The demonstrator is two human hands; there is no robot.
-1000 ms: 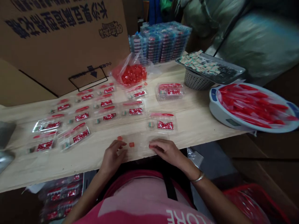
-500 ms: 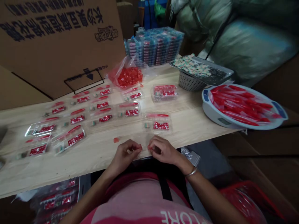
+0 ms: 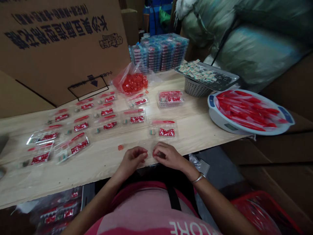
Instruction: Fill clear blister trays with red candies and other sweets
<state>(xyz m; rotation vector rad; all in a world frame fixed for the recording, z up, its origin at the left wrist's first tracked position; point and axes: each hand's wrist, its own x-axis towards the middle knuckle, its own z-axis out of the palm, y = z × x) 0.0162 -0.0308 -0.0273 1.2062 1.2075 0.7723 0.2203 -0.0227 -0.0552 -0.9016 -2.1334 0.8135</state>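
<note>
Both of my hands rest at the near edge of a pale wooden table (image 3: 102,160), fingertips almost touching. My left hand (image 3: 133,158) is curled in a pinch on a small red piece. My right hand (image 3: 166,155) is closed too, its fingers on a clear plastic tray that is hard to make out, with a bit of red at the fingertips. A loose small red piece (image 3: 120,147) lies on the table just left of my left hand. A filled clear pack (image 3: 163,130) with a red strip and a red printed label sits just beyond my hands.
Several filled clear packs (image 3: 80,125) are spread over the table's left and middle. Behind lie a bag of red pieces (image 3: 133,82), stacked blue packs (image 3: 160,52), a tray of small squares on a basket (image 3: 205,74) and a white basin of red sticks (image 3: 246,111). A big cardboard box (image 3: 56,45) leans back left.
My left hand picked up one of the two loose red pieces and moved right to meet my right hand. The view has shifted slightly.
</note>
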